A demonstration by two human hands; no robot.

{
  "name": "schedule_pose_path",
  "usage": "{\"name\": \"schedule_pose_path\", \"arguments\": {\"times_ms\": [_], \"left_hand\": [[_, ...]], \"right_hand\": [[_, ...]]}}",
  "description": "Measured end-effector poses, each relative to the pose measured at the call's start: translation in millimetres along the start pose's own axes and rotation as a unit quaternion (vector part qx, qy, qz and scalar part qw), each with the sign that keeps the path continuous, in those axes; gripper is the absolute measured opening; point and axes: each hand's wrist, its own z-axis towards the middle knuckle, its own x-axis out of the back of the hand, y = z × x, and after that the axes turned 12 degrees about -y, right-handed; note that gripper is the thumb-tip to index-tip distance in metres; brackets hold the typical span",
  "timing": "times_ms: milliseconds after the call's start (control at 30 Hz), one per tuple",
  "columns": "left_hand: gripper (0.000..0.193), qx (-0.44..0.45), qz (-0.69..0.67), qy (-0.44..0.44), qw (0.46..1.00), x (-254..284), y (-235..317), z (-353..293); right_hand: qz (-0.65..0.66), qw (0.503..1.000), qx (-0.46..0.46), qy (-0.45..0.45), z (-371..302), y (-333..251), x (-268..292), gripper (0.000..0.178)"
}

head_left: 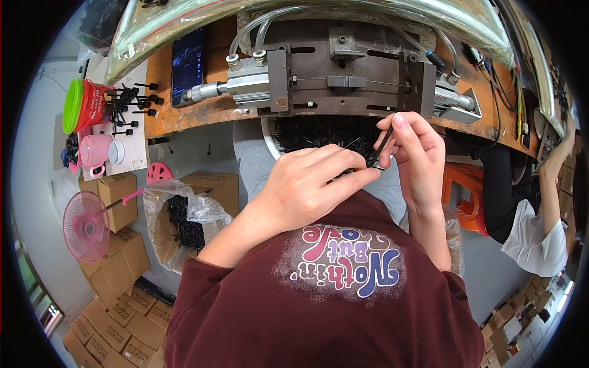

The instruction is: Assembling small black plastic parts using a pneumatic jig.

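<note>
Close in front of my body, both hands hold a slim black rod-shaped part (381,147), which is tilted. My right hand (418,150) pinches its upper end between thumb and fingers. At the lower end, my left hand (319,181) closes its fingertips around the part; the thumb is hidden beneath. Under my hands, a white basket (272,138) rests on my lap, full of black parts (328,132) of a similar look. Just beyond stands a metal fixture (343,67), with an air cylinder (250,86) on its left and another (451,98) on its right. Nothing sits visibly in the fixture's middle clamp (346,82).
On the left are a phone (187,64), black bolt-like pieces (129,101), a red tub (91,105) and a pink mug (96,151). Lower left are a pink fan (86,227), a bag of black parts (184,221) and cartons (116,264). A co-worker (537,239) sits right, by an orange stool (461,190).
</note>
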Motion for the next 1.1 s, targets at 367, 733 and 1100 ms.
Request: {"name": "schedule_pose_path", "arguments": {"times_ms": [367, 733, 1100], "left_hand": [[0.028, -0.026, -0.071, -0.001, 0.997, 7, 7, -2], [0.026, -0.034, -0.071, 0.042, 0.996, 6, 9, 0], [0.025, -0.048, -0.069, 0.058, 0.995, 6, 10, 0]], "right_hand": [[-0.058, 0.997, 0.049, 0.024, 0, -4, 6, 0.028], [-0.005, 0.999, 0.046, -0.012, -5, -14, -10, 0.031], [0.008, 0.999, 0.05, -0.01, -6, -12, -12, 0.03]]}}
